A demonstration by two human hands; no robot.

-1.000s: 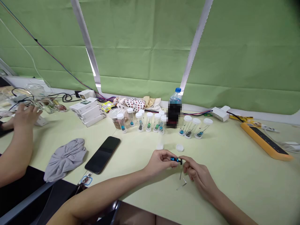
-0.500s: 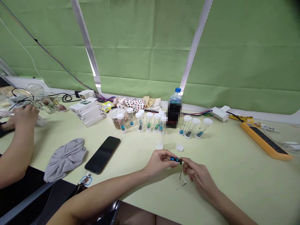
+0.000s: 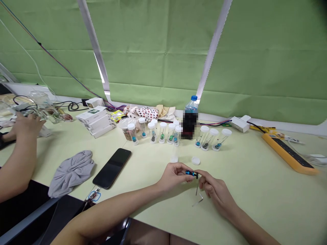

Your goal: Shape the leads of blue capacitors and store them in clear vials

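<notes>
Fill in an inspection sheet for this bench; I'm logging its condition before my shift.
Surface: pale yellow-green table.
Job's things: small blue-and-black metal part, pinched between both hands; thin bent metal hex key lying below.
Clutter: capped clear plastic vials, two loose white caps, black phone, grey cloth, water bottle.
Hands: left hand and right hand, fingers closed on part.
Cables: orange power strip.
Surroundings: green blinds; another person's arm.

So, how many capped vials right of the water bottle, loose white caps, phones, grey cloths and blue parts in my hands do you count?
Capped vials right of the water bottle: 3
Loose white caps: 2
Phone: 1
Grey cloth: 1
Blue part, held by left hand and right hand: 1
Total: 8
</notes>
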